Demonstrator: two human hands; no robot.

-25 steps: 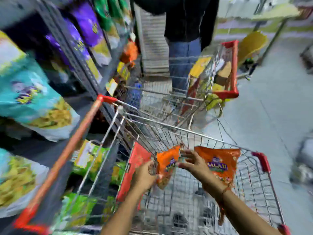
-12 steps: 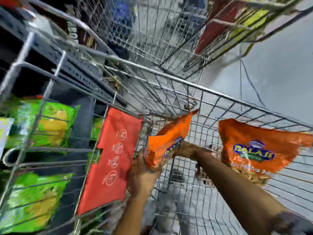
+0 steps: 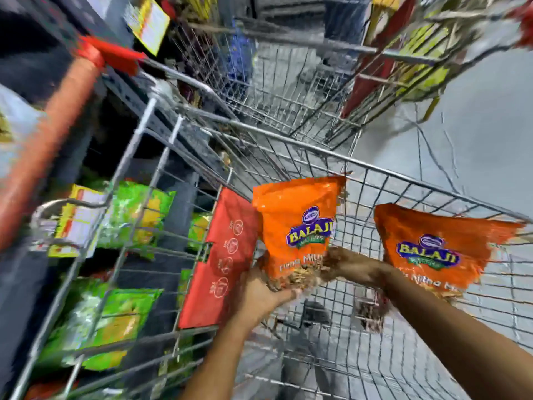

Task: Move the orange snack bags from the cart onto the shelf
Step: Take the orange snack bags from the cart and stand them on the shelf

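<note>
An orange snack bag [image 3: 297, 226] stands upright over the wire cart [image 3: 288, 142], its printed front toward me. My left hand [image 3: 261, 293] cups its bottom edge from below. My right hand [image 3: 346, 265] grips its lower right corner. A second orange snack bag [image 3: 432, 249] hangs against the cart's right inner wall, behind my right forearm. The shelf [image 3: 173, 194] runs along the left side, seen through the cart's wire side.
Green snack bags [image 3: 132, 217] fill the lower shelf on the left. A red flap [image 3: 222, 261] hangs on the cart's left inner side, next to my left hand. The cart's red handle [image 3: 46, 140] crosses the left. Another wire cart [image 3: 288, 90] stands just ahead.
The bag in my hands has turned from edge-on and tilted to upright with its front facing me. My view has swung up and left, showing the cart handle again.
</note>
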